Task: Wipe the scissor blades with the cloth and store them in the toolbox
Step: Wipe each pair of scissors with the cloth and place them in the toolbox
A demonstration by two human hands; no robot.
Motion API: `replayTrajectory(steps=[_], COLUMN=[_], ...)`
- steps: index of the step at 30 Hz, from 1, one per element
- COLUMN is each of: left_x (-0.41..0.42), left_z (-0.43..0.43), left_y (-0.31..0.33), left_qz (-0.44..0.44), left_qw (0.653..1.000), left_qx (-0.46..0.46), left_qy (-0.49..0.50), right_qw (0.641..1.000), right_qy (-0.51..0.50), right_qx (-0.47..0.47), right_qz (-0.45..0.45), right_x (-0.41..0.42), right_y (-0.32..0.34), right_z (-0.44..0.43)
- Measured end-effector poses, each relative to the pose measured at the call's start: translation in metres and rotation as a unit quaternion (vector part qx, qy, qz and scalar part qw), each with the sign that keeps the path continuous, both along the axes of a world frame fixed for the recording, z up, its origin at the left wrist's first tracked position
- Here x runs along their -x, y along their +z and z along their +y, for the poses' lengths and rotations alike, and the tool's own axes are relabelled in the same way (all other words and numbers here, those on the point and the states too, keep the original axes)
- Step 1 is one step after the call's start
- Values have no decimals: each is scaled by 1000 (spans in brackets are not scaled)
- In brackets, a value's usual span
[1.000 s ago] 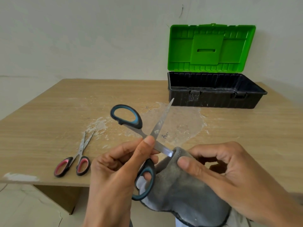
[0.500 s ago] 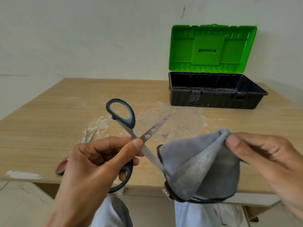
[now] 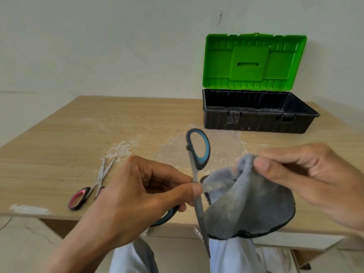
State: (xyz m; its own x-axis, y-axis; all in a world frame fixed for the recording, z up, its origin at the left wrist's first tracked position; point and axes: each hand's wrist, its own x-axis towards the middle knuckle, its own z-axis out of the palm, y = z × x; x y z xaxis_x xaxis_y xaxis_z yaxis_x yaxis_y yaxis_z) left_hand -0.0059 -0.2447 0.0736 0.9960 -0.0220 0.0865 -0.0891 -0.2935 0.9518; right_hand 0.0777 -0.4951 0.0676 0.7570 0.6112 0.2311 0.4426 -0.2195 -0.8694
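gripping blue scissors (image 3: 199,211) in l hand (image 3: 137,194) over table's (image 3: 59,154) near edge, blades spread: one pointing down past the edge, other tucked into grey cloth (image 3: 250,203) pinched in r hand (image 3: 307,178). open toolbox (image 3: 256,123) at far right, well apart, stained tabletop between; red scissors (image 3: 99,179) flat near front-left edge.

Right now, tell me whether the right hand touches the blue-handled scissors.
Apart. Head view: the right hand pinches the grey cloth, a clear gap from the blue-handled scissors, which the left hand holds.
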Motion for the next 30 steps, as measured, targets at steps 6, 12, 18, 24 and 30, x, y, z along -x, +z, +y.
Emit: replayTrajectory(steps=[6, 12, 18, 24, 30], left_x=[3, 5, 3, 9, 7], left_z=[11, 8, -3, -3, -1], left_y=[5, 2, 5, 3, 2], left_qz=[10, 38, 7, 1, -8], left_qw=[999, 997, 1000, 1000, 1000], left_qx=[-34, -55, -10, 12, 21], left_qy=[-11, -39, -16, 0, -4], right_qw=[999, 998, 994, 994, 993], right_qy=[12, -5, 44, 21, 8], right_qx=[37, 13, 87, 106, 118], right_qz=[-36, -59, -41, -31, -23], right_x=[0, 1, 17, 16, 13], right_y=[4, 5, 1, 3, 0], right_z=[4, -4, 18, 15, 5])
